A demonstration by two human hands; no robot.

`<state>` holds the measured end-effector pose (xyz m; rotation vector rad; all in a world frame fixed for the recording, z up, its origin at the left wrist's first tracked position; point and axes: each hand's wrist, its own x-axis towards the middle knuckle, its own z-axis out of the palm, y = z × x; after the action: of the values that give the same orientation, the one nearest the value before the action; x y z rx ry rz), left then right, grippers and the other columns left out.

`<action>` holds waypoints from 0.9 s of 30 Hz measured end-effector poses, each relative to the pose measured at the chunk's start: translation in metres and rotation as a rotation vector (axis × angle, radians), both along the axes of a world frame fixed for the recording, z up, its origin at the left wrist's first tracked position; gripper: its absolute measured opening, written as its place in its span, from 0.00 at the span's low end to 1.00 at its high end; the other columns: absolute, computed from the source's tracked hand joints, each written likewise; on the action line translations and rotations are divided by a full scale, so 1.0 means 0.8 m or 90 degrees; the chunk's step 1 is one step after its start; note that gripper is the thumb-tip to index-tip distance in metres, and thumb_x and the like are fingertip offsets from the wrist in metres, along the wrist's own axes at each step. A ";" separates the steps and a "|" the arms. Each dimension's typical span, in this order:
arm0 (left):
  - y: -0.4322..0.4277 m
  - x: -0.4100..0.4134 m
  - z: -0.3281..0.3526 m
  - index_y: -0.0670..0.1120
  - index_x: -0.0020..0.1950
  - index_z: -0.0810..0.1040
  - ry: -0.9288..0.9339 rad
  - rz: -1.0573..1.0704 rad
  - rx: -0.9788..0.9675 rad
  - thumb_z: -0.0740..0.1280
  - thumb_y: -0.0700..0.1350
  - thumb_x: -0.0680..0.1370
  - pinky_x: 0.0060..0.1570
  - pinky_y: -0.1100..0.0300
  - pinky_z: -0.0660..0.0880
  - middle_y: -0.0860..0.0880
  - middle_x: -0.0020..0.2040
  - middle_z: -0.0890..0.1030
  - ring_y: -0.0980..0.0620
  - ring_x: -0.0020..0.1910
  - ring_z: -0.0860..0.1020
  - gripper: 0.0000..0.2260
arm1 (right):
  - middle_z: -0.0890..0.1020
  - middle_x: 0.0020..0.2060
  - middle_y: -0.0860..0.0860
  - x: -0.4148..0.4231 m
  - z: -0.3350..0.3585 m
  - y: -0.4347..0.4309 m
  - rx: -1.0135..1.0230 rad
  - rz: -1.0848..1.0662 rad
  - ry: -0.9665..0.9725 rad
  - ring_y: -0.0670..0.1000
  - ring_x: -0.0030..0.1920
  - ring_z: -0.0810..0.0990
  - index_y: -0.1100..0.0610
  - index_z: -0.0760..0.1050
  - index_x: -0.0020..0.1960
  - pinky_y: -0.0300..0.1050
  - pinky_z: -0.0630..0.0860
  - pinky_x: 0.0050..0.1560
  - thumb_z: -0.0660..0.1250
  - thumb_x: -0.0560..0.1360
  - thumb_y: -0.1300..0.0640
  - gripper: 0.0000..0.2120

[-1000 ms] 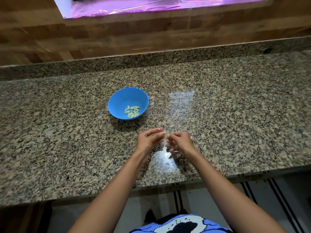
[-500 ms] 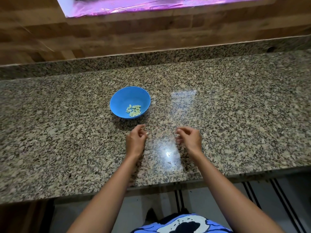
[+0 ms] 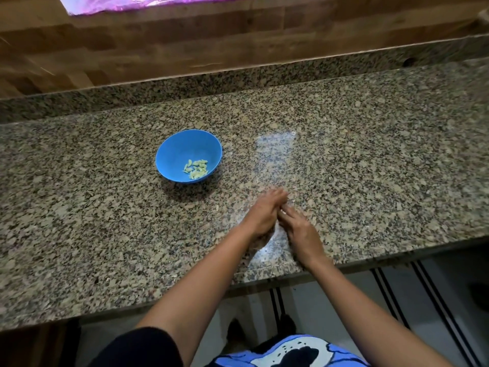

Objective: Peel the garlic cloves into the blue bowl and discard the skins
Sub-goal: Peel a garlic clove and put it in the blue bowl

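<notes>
The blue bowl (image 3: pixel 173 151) stands on the granite counter, left of and beyond my hands, with several peeled garlic cloves (image 3: pixel 197 169) lying in its bottom. My left hand (image 3: pixel 262 214) stands on its edge on the counter with its fingers stretched out toward the upper right. Right beside it, my right hand (image 3: pixel 299 227) lies flat on the stone, fingertips touching the left hand. A small pale scrap (image 3: pixel 282 212), perhaps garlic skin, shows where the two hands meet. Both hands are motion-blurred.
The granite counter (image 3: pixel 370 168) runs the width of the view, and its front edge (image 3: pixel 264 278) lies just behind my wrists. A low granite backsplash and a wooden wall (image 3: pixel 238 43) close off the far side. Floor with a striped mat (image 3: pixel 397 300) shows below.
My hands, held apart half a second ago with curled fingers, have come together on the counter with fingers stretched out. The view has shifted slightly; the bowl stays in place.
</notes>
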<state>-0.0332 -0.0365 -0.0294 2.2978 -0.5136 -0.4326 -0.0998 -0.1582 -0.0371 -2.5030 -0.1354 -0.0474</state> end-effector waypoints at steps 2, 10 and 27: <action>-0.001 -0.003 -0.008 0.48 0.75 0.62 -0.035 -0.060 0.057 0.51 0.44 0.84 0.75 0.49 0.44 0.48 0.77 0.57 0.49 0.77 0.51 0.19 | 0.78 0.60 0.52 0.002 -0.002 -0.006 0.004 -0.033 -0.068 0.53 0.55 0.81 0.57 0.77 0.61 0.47 0.77 0.56 0.66 0.75 0.64 0.15; 0.039 -0.055 -0.026 0.56 0.75 0.60 -0.169 -0.138 0.142 0.53 0.50 0.83 0.75 0.55 0.51 0.52 0.76 0.58 0.52 0.76 0.54 0.19 | 0.84 0.40 0.57 0.008 -0.003 -0.045 -0.171 0.008 -0.160 0.55 0.35 0.84 0.63 0.82 0.44 0.47 0.81 0.39 0.76 0.62 0.71 0.12; 0.159 -0.117 -0.010 0.39 0.51 0.82 -0.438 -0.188 0.111 0.70 0.37 0.71 0.46 0.54 0.81 0.41 0.50 0.83 0.45 0.47 0.83 0.10 | 0.77 0.35 0.59 0.023 0.015 -0.017 -0.379 0.083 -0.025 0.52 0.29 0.72 0.66 0.75 0.42 0.44 0.75 0.30 0.59 0.75 0.73 0.09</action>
<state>-0.1271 0.0909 -0.0370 2.5192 -1.1987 0.2115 -0.0811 -0.1715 -0.0250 -3.0799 -0.3766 0.0001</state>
